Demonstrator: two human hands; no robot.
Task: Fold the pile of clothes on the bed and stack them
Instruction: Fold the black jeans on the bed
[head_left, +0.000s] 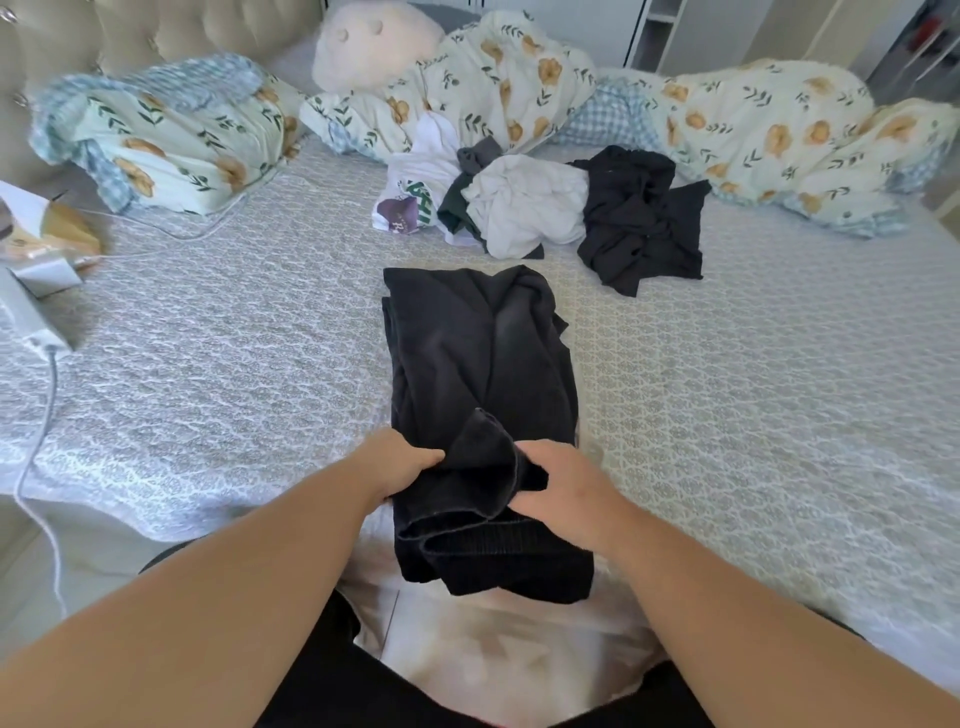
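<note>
Wide bed (234, 332) fills the view, floral duvet (519, 78) bunched along the far edge. Unfolded clothes pile (540, 202) sits far centre. Nearer, a black garment (483, 364) lies lengthwise at the near edge. Both arms reach forward: left hand (400, 462) grips its near left side, right hand (566, 488) pinches a raised fold, fingers curled into cloth.

A garment (483, 374) lies lengthwise on the bed (753, 389), its near end hanging over the front edge. Behind it sits the pile (540, 202), with a duvet (727, 130) behind that. A pillow (171, 135) lies far left; a cable (41, 441) trails off the left edge, perhaps from a charger.
</note>
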